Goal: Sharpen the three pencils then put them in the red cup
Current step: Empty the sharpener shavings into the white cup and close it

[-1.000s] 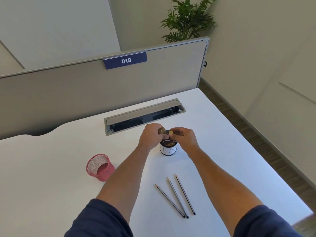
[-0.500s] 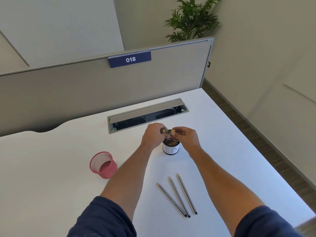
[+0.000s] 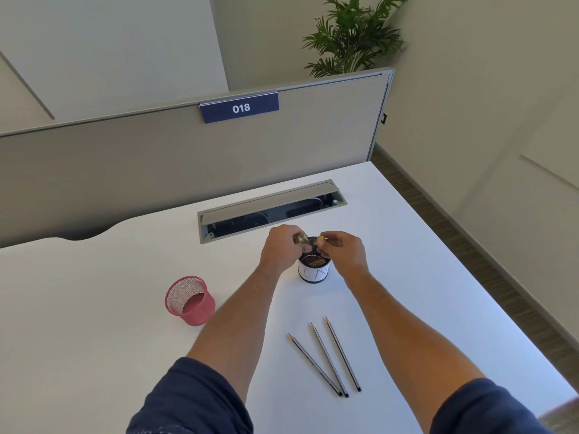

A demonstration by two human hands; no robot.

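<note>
Three dark pencils lie side by side on the white table, points away from me: the left pencil (image 3: 314, 364), the middle pencil (image 3: 329, 358) and the right pencil (image 3: 343, 353). The red mesh cup (image 3: 191, 300) stands upright to their left, with nothing inside. Farther back, my left hand (image 3: 280, 249) grips a brass-coloured sharpener (image 3: 300, 239). My right hand (image 3: 343, 255) pinches a small dark piece with a yellow end (image 3: 321, 239) against it; what it is I cannot tell. Both hands hover over a small white container (image 3: 313, 272) holding shavings.
An open cable tray (image 3: 269, 208) is set into the table behind my hands. A grey partition (image 3: 156, 164) with a "018" label closes the far side. The table's right edge (image 3: 470, 270) drops to the floor.
My hands stay together over the white container. Only the view has shifted slightly; the pencils and red cup lie as before.
</note>
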